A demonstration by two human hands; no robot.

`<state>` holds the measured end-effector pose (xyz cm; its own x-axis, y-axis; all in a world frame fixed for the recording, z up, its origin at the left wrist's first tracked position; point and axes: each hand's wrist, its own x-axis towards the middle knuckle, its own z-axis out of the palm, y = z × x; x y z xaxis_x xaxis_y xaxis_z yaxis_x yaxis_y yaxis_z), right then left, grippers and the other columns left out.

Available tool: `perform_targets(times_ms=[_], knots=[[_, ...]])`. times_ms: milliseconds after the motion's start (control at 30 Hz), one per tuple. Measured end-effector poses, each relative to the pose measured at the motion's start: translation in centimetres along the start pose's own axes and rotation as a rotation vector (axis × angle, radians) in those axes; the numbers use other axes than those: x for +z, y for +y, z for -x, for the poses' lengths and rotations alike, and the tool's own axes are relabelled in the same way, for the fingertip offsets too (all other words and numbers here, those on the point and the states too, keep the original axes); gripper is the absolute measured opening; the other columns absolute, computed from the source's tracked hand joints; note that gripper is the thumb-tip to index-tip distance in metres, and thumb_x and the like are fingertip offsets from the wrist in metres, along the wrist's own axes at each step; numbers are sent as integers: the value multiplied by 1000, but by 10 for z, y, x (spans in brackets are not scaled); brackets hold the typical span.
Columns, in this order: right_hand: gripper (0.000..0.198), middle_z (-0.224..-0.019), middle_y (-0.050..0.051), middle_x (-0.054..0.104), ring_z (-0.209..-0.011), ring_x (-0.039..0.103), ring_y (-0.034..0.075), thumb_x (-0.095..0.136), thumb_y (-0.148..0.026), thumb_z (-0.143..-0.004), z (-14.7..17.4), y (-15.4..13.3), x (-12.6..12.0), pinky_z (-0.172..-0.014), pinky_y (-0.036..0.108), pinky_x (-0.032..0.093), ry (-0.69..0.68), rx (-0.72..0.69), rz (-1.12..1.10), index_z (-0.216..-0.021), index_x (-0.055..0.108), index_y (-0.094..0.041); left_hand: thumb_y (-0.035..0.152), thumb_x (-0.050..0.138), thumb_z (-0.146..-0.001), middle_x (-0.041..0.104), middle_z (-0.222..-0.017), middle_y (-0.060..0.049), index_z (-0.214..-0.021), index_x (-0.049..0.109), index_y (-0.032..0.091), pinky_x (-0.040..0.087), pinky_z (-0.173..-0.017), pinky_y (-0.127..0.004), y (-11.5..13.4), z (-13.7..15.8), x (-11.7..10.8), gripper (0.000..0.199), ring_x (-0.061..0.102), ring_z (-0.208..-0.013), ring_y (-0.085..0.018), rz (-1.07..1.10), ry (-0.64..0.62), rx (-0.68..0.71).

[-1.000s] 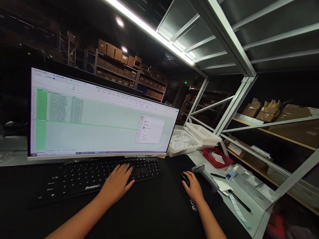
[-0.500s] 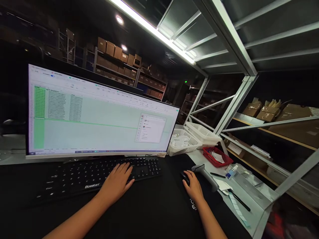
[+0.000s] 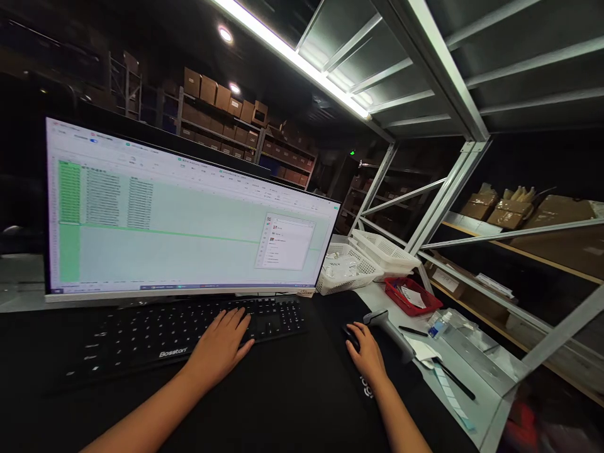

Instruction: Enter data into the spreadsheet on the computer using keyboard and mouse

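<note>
My left hand (image 3: 221, 343) lies with its fingers stretched out over the right part of a black keyboard (image 3: 141, 336). Under my right hand (image 3: 367, 351) is a dark computer mouse (image 3: 352, 338), mostly covered by the fingers curved round it. Both rest on a large black desk mat (image 3: 283, 390). Behind the keyboard stands a wide monitor (image 3: 189, 251) with a spreadsheet, one green column at its left and a small pop-up window at its right. A grey handheld barcode scanner (image 3: 391, 333) lies just right of the mouse.
White perforated baskets (image 3: 349, 277) and a red basket (image 3: 415, 299) sit at the desk's back right. Nearby are a small bottle (image 3: 440, 324), a black pen (image 3: 414, 331) and a strip of labels (image 3: 453, 396). A metal rack frame (image 3: 443, 189) rises on the right, with cardboard boxes behind.
Both hands stay in place on the keyboard and mouse. Only the camera's view has shifted very slightly.
</note>
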<state>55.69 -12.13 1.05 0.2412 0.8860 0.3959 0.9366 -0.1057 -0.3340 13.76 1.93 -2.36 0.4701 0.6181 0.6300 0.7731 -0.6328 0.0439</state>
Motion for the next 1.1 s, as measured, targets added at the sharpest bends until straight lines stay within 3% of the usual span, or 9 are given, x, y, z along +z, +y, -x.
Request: perform_targets(times_ms=[500, 1100], knots=[[46, -152, 9, 60, -136, 64, 26, 57, -29, -94, 1, -6, -4, -118, 41, 50, -4, 14, -3, -138, 71, -28, 51, 47, -101, 63, -149, -20, -139, 69, 13, 41, -125, -56, 3, -1, -4, 59, 59, -140, -35, -46, -54, -12], [49, -151, 9, 61, -136, 64, 27, 55, -33, -94, -2, 6, 2, -117, 41, 51, -26, -8, 2, -141, 69, -27, 51, 47, -101, 63, -150, -19, -138, 69, 15, 41, -125, -55, 2, -1, -8, 56, 59, -140, -34, -14, -71, -8]])
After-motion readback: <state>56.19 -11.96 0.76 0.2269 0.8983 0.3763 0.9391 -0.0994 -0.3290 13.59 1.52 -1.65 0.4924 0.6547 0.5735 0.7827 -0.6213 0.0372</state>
